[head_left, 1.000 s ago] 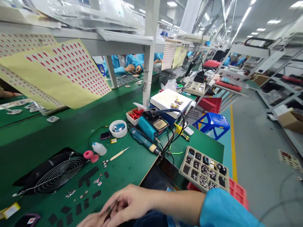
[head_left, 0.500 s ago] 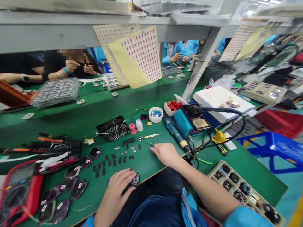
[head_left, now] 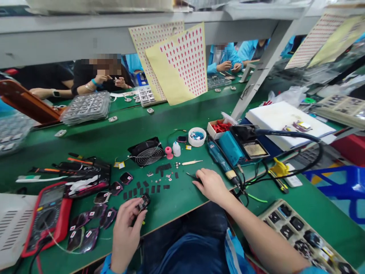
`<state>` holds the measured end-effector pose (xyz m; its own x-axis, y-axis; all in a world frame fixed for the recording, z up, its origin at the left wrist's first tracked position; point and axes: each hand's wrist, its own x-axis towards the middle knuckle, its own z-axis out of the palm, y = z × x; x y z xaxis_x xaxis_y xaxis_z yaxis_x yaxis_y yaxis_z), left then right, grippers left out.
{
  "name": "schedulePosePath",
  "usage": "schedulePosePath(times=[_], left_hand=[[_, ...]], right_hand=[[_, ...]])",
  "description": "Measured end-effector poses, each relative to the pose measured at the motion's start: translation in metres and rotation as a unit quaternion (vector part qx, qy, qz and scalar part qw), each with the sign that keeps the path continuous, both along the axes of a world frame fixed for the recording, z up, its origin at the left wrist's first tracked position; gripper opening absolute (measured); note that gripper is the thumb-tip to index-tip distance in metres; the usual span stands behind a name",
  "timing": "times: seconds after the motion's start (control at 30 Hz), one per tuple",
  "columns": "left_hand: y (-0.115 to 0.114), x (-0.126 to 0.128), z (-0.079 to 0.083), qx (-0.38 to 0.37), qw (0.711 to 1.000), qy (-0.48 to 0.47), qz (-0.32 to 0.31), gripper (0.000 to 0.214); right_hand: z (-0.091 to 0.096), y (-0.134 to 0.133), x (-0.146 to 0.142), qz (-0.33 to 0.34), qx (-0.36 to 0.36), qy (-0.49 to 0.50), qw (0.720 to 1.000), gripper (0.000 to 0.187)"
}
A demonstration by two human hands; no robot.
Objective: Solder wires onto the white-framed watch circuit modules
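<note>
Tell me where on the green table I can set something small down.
Bare green table shows between the left hand and right hand, nearer than the small black rectangles, and behind the black fan with silver wire guard. It is crowded at left: red-cased multimeter, dark glossy panels.

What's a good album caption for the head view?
Black gadget in the left grip, thin tool in the right grip.

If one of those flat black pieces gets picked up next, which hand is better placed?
Probably the right hand: its slim tool points toward the flat black pieces, while the left hand holds a small dark device.
</note>
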<state>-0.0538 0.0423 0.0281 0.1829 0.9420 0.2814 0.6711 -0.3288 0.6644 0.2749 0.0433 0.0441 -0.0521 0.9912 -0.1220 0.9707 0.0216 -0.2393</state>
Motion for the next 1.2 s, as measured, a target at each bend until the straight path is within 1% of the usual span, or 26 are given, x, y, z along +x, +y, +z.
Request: schedulePosePath(times=[0.1,0.23,0.3,0.4,0.47,0.5,0.57,0.67,0.73,0.8,0.87,0.9,0.93,1.0,1.1,1.2], left_hand=[[0.012,-0.002,0.003,-0.053,0.998,-0.023,0.012,0.038],[0.034,-0.005,0.015,-0.048,0.998,0.037,-0.016,0.042],[0.041,-0.008,0.017,-0.025,0.996,0.081,-0.039,0.044],[0.042,-0.012,0.017,0.061,0.985,0.148,-0.059,0.046],[0.034,-0.013,0.017,0.120,0.976,0.177,-0.041,0.042],[0.027,-0.012,0.017,0.137,0.973,0.181,-0.030,0.039],[0.008,-0.007,0.019,0.154,0.974,0.163,-0.013,0.033],[-0.030,0.005,0.018,0.153,0.982,0.109,-0.007,0.022],[-0.061,0.013,0.010,0.131,0.988,0.076,-0.006,0.017],[-0.091,0.021,-0.005,0.077,0.995,0.061,-0.018,0.017],[-0.117,0.025,-0.025,-0.016,0.996,0.076,-0.044,0.020],[-0.128,0.026,-0.036,-0.066,0.992,0.092,-0.053,0.020],[-0.137,0.025,-0.046,-0.108,0.987,0.106,-0.053,0.019],[-0.149,0.020,-0.064,-0.160,0.979,0.124,-0.032,0.015],[-0.156,0.004,-0.082,-0.184,0.974,0.130,0.034,0.013],[-0.153,-0.018,-0.094,-0.196,0.965,0.134,0.113,0.021]], right_hand=[[-0.004,-0.002,0.001,0.001,0.021,0.011,1.000,0.012],[-0.010,-0.005,0.003,-0.003,0.051,0.033,0.998,0.012],[-0.014,-0.008,0.004,-0.007,0.070,0.046,0.996,0.013],[-0.021,-0.010,0.006,-0.010,0.104,0.073,0.992,0.019],[-0.025,-0.011,0.007,-0.010,0.132,0.095,0.987,0.022],[-0.027,-0.011,0.007,-0.010,0.148,0.108,0.983,0.022],[-0.029,-0.012,0.004,-0.008,0.181,0.140,0.973,0.022],[-0.026,-0.016,-0.004,0.011,0.224,0.196,0.955,0.024],[-0.022,-0.020,-0.010,0.026,0.241,0.253,0.937,0.029],[-0.020,-0.026,-0.014,0.025,0.242,0.349,0.905,0.033],[-0.022,-0.031,-0.015,0.016,0.216,0.438,0.872,0.037],[-0.024,-0.033,-0.015,0.011,0.199,0.464,0.863,0.041],[-0.027,-0.034,-0.014,0.009,0.184,0.471,0.863,0.045],[-0.033,-0.037,-0.011,0.006,0.165,0.464,0.870,0.052],[-0.039,-0.039,-0.009,0.023,0.158,0.451,0.878,0.056],[-0.038,-0.039,-0.009,0.070,0.159,0.438,0.882,0.053]])
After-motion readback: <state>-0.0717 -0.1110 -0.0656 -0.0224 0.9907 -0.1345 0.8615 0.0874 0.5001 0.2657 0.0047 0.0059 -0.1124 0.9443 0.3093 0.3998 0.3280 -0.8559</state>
